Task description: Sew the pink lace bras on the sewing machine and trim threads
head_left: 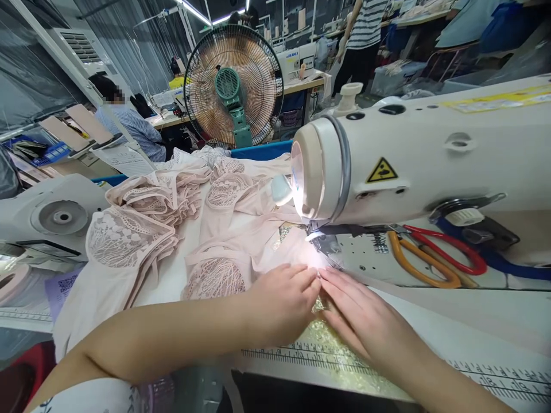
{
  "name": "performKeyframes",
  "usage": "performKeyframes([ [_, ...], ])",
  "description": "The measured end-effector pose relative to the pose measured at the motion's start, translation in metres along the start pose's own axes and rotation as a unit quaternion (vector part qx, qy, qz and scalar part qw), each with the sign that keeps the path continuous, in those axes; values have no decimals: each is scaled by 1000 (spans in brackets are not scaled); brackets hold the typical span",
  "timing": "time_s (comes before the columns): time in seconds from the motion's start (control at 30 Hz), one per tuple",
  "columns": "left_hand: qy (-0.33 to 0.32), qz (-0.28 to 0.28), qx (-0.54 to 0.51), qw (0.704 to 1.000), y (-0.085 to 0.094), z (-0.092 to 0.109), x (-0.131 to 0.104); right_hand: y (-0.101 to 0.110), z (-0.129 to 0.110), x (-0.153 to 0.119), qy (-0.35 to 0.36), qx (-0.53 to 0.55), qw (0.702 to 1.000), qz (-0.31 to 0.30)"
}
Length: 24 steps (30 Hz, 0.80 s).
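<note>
A pale pink lace bra [217, 276] lies on the machine bed, with its sheer fabric running under the lit needle area of a white sewing machine [404, 155]. My left hand [282, 304] is closed on the near edge of that fabric, its fingertips bent down just in front of the presser foot. Beside it, my right hand [365, 315] has its fingers stretched out, the tips touching the fabric edge and the thumb apart. The fingertips of both hands nearly meet. Glare hides the needle itself.
Red-handled and orange-handled scissors [430, 258] lie right of the needle. Stacked pink bras [129, 235] cover the left side. A printed ruler strip [301, 353] runs along the front edge. Behind stand a large fan [235, 86], a seated person [129, 123] and a standing person [361, 40].
</note>
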<state>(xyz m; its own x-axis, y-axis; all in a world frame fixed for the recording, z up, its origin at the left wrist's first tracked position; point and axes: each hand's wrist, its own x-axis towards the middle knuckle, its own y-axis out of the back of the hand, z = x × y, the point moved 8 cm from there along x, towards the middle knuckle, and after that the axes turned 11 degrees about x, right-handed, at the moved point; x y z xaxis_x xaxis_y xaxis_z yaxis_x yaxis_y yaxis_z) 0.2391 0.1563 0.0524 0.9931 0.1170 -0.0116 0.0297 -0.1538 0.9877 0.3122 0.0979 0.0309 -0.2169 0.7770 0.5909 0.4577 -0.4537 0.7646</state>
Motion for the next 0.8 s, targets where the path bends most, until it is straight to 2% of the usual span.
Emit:
performKeyframes([
  [0.1, -7, -4, 39, 999, -20, 5, -7, 0, 1, 1, 1, -18, 1000, -2],
  [0.2, -32, 25, 51, 998, -30, -10, -8, 0, -1, 3, 14, -37, 999, -12],
  [0.37, -77, 58, 46, 994, -25, -35, -4, -7, 1, 1, 5, -37, 999, -28],
  [0.53, -83, 39, 38, 995, -25, -46, 2, -11, 5, -2, -18, -25, 999, -26],
  [0.8, -88, 15, 46, 995, -28, -63, 12, -9, 1, 2, 1, -49, 998, -40],
])
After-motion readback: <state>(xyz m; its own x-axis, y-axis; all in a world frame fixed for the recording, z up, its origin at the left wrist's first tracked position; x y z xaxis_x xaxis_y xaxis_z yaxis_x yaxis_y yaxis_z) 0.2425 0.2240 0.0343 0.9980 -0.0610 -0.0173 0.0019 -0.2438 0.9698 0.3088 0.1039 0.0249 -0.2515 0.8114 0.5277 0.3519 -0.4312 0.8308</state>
